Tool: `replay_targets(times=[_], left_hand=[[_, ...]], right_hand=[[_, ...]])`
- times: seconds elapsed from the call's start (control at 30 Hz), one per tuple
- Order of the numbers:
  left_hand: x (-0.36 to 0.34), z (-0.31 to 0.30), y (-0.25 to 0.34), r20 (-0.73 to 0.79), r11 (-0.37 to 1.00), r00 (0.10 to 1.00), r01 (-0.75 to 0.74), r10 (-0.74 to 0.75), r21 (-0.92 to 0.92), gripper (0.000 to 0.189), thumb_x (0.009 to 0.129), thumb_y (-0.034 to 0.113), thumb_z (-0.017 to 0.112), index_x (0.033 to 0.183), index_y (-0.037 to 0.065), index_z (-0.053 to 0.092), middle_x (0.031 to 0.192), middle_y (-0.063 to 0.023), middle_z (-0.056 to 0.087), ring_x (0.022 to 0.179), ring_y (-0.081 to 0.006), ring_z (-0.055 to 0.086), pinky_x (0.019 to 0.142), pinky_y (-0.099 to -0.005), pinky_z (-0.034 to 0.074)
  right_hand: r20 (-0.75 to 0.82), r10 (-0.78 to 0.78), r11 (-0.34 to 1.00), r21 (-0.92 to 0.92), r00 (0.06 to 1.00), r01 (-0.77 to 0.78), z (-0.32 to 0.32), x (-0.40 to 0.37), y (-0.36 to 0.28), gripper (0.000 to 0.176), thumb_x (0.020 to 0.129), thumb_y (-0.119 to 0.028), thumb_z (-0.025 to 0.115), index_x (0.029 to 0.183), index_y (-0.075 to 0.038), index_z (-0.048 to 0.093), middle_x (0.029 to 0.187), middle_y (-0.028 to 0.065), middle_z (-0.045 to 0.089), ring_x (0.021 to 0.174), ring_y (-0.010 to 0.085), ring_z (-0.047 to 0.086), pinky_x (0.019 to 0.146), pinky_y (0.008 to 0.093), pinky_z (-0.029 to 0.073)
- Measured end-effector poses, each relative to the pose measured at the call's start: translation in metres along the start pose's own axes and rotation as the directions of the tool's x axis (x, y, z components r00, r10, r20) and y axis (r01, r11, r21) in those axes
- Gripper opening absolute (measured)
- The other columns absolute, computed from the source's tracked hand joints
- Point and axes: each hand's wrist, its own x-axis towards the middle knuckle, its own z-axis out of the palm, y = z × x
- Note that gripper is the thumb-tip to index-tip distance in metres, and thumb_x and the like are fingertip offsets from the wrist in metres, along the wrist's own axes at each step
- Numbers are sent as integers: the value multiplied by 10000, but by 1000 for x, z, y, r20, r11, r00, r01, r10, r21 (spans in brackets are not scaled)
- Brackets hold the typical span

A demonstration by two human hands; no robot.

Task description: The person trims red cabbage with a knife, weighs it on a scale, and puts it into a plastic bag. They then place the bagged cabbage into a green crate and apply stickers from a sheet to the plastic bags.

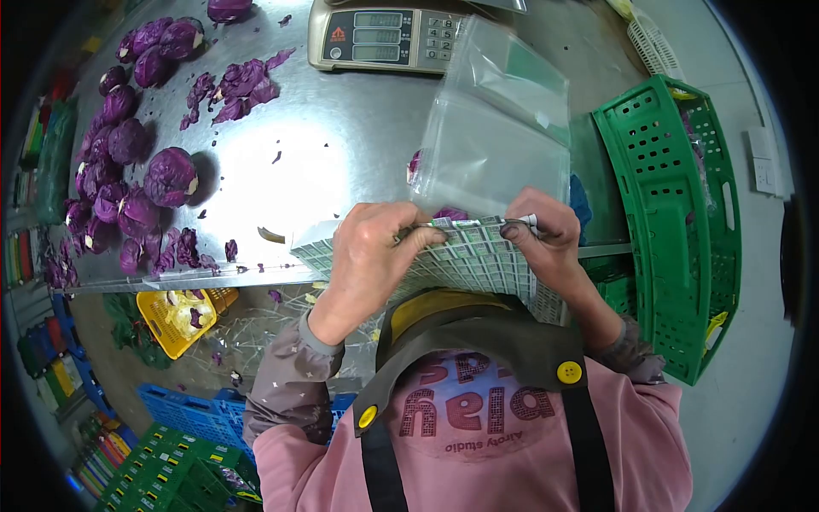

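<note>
My left hand (pixel 367 256) pinches the top edge of a sheet of green-and-white printed labels (pixel 465 264), thumb against fingers. The other end of that edge is pinched by my right hand (pixel 550 239), whose thumb presses on the front. The sheet hangs tilted at the table's near edge, in front of my apron; its lower part is hidden. Just beyond it lies a stack of clear plastic bags (pixel 495 128) on the metal table. A bit of purple cabbage (pixel 450 213) shows between the bags and the sheet.
Several red cabbages (pixel 171 177) and loose leaves (pixel 243 85) lie at the table's left. At the back stands a digital scale (pixel 384 38). A green crate (pixel 670 222) is on the right. On the floor are a yellow basket (pixel 173 341) and green crates (pixel 166 469).
</note>
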Motion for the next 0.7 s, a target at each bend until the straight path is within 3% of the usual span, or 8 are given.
replay_targets(times=[0.1,0.17,0.3,0.37,0.43,0.53,0.63,0.7], left_hand=[[6,-2,4,90,987,987,142,-135,-70,170,661,132,720,762,26,633,662,-82,618,596,-195,556,567,-286,423],[11,-1,5,89,992,990,110,-105,-61,165,662,121,717,769,27,633,667,-81,620,597,-190,562,565,-284,426],[20,5,10,147,990,988,66,-48,-123,139,673,79,701,784,30,631,691,-72,627,622,-193,588,566,-283,439],[22,7,16,152,994,988,25,-8,-106,132,678,66,693,784,28,626,700,-71,628,630,-198,594,569,-284,444],[23,9,20,158,996,987,-16,31,-92,124,682,52,686,785,26,621,709,-69,629,638,-202,601,571,-284,449],[23,10,23,194,993,981,40,-17,-115,155,675,42,687,800,19,598,733,-75,629,654,-222,600,592,-289,454],[23,11,24,164,988,986,60,-37,-140,197,655,35,700,804,16,572,730,-75,612,664,-233,589,597,-306,446],[23,9,24,-22,997,998,-66,67,31,223,640,35,712,798,17,556,717,-69,588,661,-223,572,590,-319,433]], right_hand=[[1,-15,1000,-12,1000,15,-4,0,6,98,690,-20,648,716,26,566,669,70,505,569,157,462,513,259,349],[-13,120,981,154,993,-117,-5,0,8,123,678,-40,668,773,9,608,698,51,520,614,140,477,531,240,364],[-17,116,983,143,993,-113,-12,8,1,159,676,-44,673,826,-7,636,748,45,551,687,124,501,584,228,387],[166,39,985,157,985,-66,-19,13,5,176,688,-42,663,863,-20,649,789,57,578,749,116,518,636,235,401],[203,91,969,208,975,-134,-20,11,4,181,696,-43,657,876,-21,650,803,59,586,754,122,526,654,240,403],[239,159,939,264,958,-222,-20,9,-1,185,705,-28,648,889,-16,649,809,57,580,745,119,529,656,234,403],[201,136,948,257,970,-186,-18,9,-3,178,710,-4,635,887,-7,645,793,52,567,718,110,522,628,224,399],[172,93,961,241,981,-134,-18,7,-2,172,713,5,626,884,-4,644,784,52,568,707,109,520,618,224,397]])
